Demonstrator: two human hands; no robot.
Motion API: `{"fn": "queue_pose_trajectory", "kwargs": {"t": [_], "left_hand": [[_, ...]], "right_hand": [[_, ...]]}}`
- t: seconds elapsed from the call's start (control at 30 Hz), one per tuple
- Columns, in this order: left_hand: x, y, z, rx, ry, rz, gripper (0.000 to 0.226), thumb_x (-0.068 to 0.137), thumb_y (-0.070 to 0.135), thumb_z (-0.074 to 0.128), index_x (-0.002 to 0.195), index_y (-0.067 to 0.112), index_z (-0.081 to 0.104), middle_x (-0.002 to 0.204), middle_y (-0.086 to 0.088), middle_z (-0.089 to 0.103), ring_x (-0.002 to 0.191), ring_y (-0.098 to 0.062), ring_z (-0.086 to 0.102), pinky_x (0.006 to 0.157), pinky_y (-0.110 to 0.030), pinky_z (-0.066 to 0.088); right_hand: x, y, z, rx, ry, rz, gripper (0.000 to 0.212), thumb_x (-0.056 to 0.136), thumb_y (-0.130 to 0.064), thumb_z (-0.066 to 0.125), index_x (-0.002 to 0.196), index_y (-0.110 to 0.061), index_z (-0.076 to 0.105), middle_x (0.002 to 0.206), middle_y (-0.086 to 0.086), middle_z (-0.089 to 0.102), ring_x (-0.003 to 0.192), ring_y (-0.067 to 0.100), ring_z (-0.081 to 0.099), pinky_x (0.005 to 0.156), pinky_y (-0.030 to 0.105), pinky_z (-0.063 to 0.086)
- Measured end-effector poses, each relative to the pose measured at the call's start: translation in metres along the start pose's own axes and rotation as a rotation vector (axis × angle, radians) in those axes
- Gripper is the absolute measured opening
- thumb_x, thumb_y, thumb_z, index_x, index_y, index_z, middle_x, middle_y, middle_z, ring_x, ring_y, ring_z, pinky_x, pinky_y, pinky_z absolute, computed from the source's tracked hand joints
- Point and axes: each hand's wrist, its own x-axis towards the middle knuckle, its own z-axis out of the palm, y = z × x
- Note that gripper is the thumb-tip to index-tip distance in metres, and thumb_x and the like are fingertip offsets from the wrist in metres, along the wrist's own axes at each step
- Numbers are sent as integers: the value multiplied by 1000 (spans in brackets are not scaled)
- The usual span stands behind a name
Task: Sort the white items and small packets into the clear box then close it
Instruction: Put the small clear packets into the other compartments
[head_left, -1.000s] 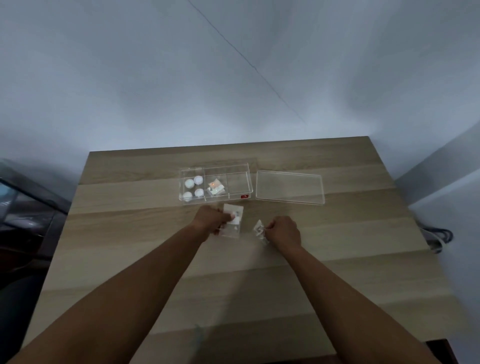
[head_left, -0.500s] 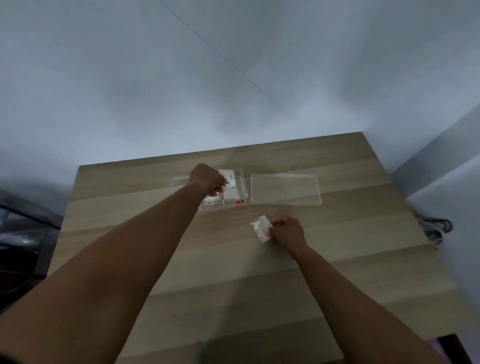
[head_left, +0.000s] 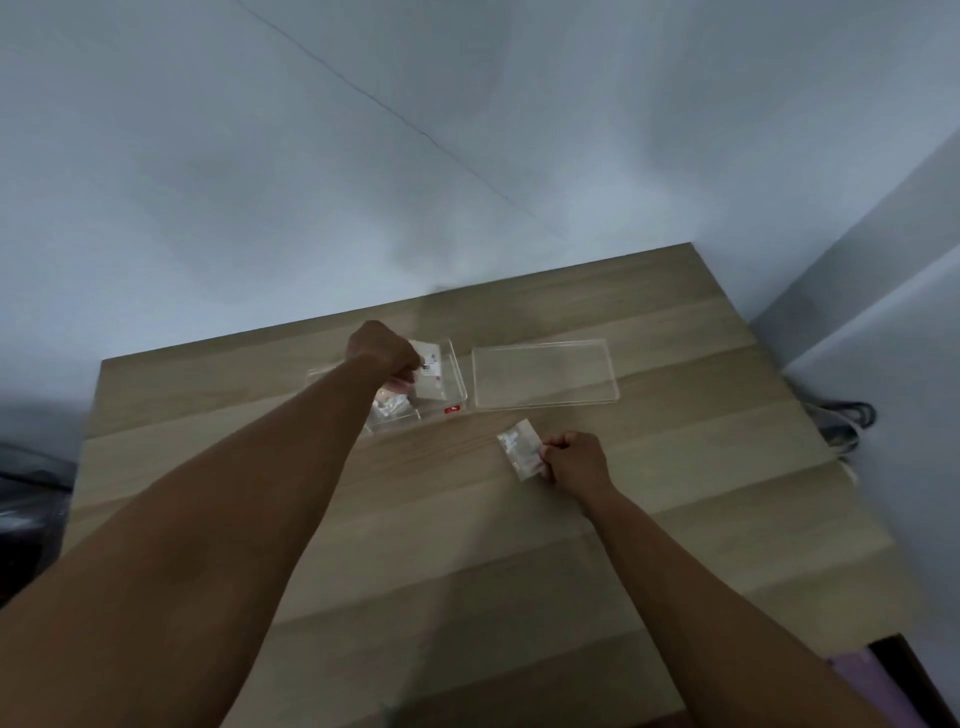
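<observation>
Clear box (head_left: 457, 387) sits open toward the far edge of the tabletop (head_left: 467, 545), left of centre, partly hidden by the forearm. Left hand (head_left: 382, 348) over it, fingers pinched on a flat packet (head_left: 431, 371) held in the box's right end. More packets (head_left: 390, 408) lie in the compartment just left of that. Lid (head_left: 545, 374) lies flat just right of the box, not touching. Right hand (head_left: 576, 460), nearer the front edge, grips a small clear packet (head_left: 517, 447) by its right side, low at the wood.
</observation>
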Motion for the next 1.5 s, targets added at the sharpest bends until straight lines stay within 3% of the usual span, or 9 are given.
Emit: {"fn": "queue_pose_trajectory", "kwargs": {"t": [0.07, 0.2, 0.4, 0.67, 0.8, 0.87, 1.07, 1.3, 1.5], "left_hand": [[-3, -1, 2, 56, 10, 14, 15, 76, 6, 80, 68, -4, 72, 55, -13, 72, 45, -21, 70, 54, -35, 63], [-8, -1, 16, 38, 7, 36, 20, 76, 7, 79, 89, -8, 76, 86, -21, 78, 82, -31, 77, 82, -45, 63], [-7, 0, 29, 130, 11, 33, 11, 72, -2, 73, 82, -7, 77, 81, -20, 78, 76, -27, 77, 78, -45, 64], [-8, -4, 26, 111, -23, 67, 22, 84, 7, 73, 64, 0, 69, 71, -18, 76, 67, -28, 77, 75, -41, 64], [-19, -8, 11, 6, 41, 128, 4, 83, 1, 73, 84, -1, 71, 78, -21, 76, 67, -29, 76, 66, -44, 64], [-25, -14, 2, -46, 93, 168, 14, 81, 2, 74, 95, 4, 74, 83, -17, 77, 66, -25, 75, 61, -39, 63], [-33, -61, -20, 113, 413, 149, 37, 80, 21, 72, 117, 29, 69, 123, -8, 65, 115, -27, 62, 96, -42, 52], [-28, -114, -31, -47, 478, -16, 38, 85, 12, 58, 122, 20, 63, 129, -17, 61, 120, -35, 55, 97, -41, 46], [-26, -124, -25, -235, 456, -68, 35, 84, 8, 56, 117, 18, 65, 115, -14, 72, 107, -31, 65, 88, -32, 48]], "right_hand": [[1, -2, 0, 5, 0, -7, 8, 80, -5, 65, 79, -10, 71, 80, 20, 70, 79, 29, 65, 87, 50, 53], [4, -6, 0, 4, 1, -3, 9, 79, -6, 66, 84, -5, 73, 90, 26, 73, 89, 39, 68, 89, 52, 53], [3, -10, -2, 0, 14, -11, 22, 80, -6, 65, 62, -20, 66, 68, 16, 67, 68, 26, 60, 77, 45, 52], [3, -22, -8, 116, 25, -18, 19, 81, -5, 65, 66, -17, 68, 59, 12, 65, 49, 18, 58, 48, 27, 43], [2, -42, -4, 145, 6, -60, 7, 78, -6, 67, 77, -6, 74, 61, 10, 65, 54, 16, 55, 53, 28, 42], [3, -56, 1, 179, -4, -75, 9, 80, -6, 67, 86, -5, 73, 64, 8, 66, 55, 15, 58, 50, 25, 43], [8, -98, 32, 125, -104, -144, 14, 84, -7, 68, 73, -16, 65, 70, 4, 69, 54, 10, 65, 39, 18, 42], [17, -121, 65, -161, -58, -252, 9, 77, -10, 69, 82, -5, 75, 74, 13, 74, 59, 21, 67, 69, 35, 57], [21, -120, 81, -465, -15, -384, 20, 80, -18, 63, 98, -18, 73, 105, 8, 74, 99, 28, 67, 85, 34, 50]]}}
